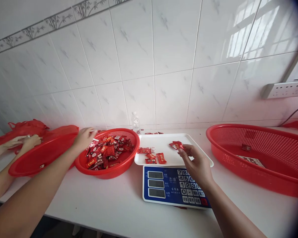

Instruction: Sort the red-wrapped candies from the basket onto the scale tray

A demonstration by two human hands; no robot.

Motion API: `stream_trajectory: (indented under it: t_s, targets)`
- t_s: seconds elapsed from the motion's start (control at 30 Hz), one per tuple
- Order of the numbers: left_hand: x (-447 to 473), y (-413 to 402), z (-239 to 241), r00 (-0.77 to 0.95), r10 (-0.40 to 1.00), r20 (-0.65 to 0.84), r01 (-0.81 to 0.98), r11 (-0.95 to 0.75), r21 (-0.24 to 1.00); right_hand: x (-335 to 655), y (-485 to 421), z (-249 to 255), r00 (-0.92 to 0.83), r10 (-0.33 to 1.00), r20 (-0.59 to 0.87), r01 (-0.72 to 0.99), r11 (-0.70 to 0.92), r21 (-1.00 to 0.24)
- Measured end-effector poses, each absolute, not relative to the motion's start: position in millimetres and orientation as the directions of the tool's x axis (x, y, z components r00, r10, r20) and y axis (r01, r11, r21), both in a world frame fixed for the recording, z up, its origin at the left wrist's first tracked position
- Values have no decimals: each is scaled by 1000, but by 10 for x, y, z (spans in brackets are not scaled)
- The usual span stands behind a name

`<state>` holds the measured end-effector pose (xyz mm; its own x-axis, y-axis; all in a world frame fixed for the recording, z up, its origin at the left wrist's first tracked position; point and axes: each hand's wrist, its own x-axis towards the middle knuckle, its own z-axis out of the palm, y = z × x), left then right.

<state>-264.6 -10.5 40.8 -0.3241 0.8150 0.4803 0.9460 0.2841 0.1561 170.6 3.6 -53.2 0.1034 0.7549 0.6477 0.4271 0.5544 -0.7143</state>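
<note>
My right hand point(197, 163) pinches a red candy packet point(176, 144) just above the white tray point(164, 140) of a blue electronic scale point(164, 185). Several red packets point(151, 157) lie on the tray's left part. My left hand point(85, 137) reaches into a round red basket point(129, 160) heaped with red candy packets point(106, 152); its fingers curl down among them, and I cannot see what they hold.
A large red oval basket point(258, 172) with a few packets stands at the right. Another red basket point(37, 155) and red bags point(24, 129) are at the left, where another person's hands point(22, 142) work. A small bottle point(135, 122) stands by the tiled wall.
</note>
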Motion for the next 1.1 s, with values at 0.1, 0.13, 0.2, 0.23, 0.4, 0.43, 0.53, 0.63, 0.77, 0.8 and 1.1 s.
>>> stream_trajectory:
  t_s: [0.1,0.13,0.2,0.23,0.4,0.43,0.53,0.63,0.77,0.8,1.1]
  targets:
    - [-1830,-22,330,138,902,409,971,-205,125,1724,46,-521,134,773,620,402,529,-747]
    - [-1558,-35,301,263,915,307,936,-319,147,1730,47,-517,139,778,612,398,522,-754]
    - [-1083,-79,237,397,914,85,888,-406,217,1739,49,-513,144,781,608,390,519,-760]
    - [-894,-94,204,421,907,-13,881,-405,243,1744,51,-512,144,780,609,387,523,-760]
    - [-382,21,42,345,903,-256,931,-294,218,1769,57,-494,155,771,617,368,534,-761]
    - [-326,69,10,335,905,-262,935,-284,212,1774,55,-485,163,769,618,358,538,-763]
    - [-166,217,-91,338,920,-201,930,-293,223,1793,53,-464,200,766,611,314,540,-781]
    - [15,355,-189,358,926,-121,916,-322,240,1818,76,-468,262,787,558,196,523,-829]
    - [289,533,-273,388,920,-60,904,-367,222,1862,134,-483,304,801,516,61,524,-849]
    - [354,576,-284,393,918,-54,902,-374,216,1871,144,-481,307,800,515,51,527,-848]
    - [640,822,-279,450,887,107,872,-462,161,1891,125,-423,299,807,508,-26,540,-841]
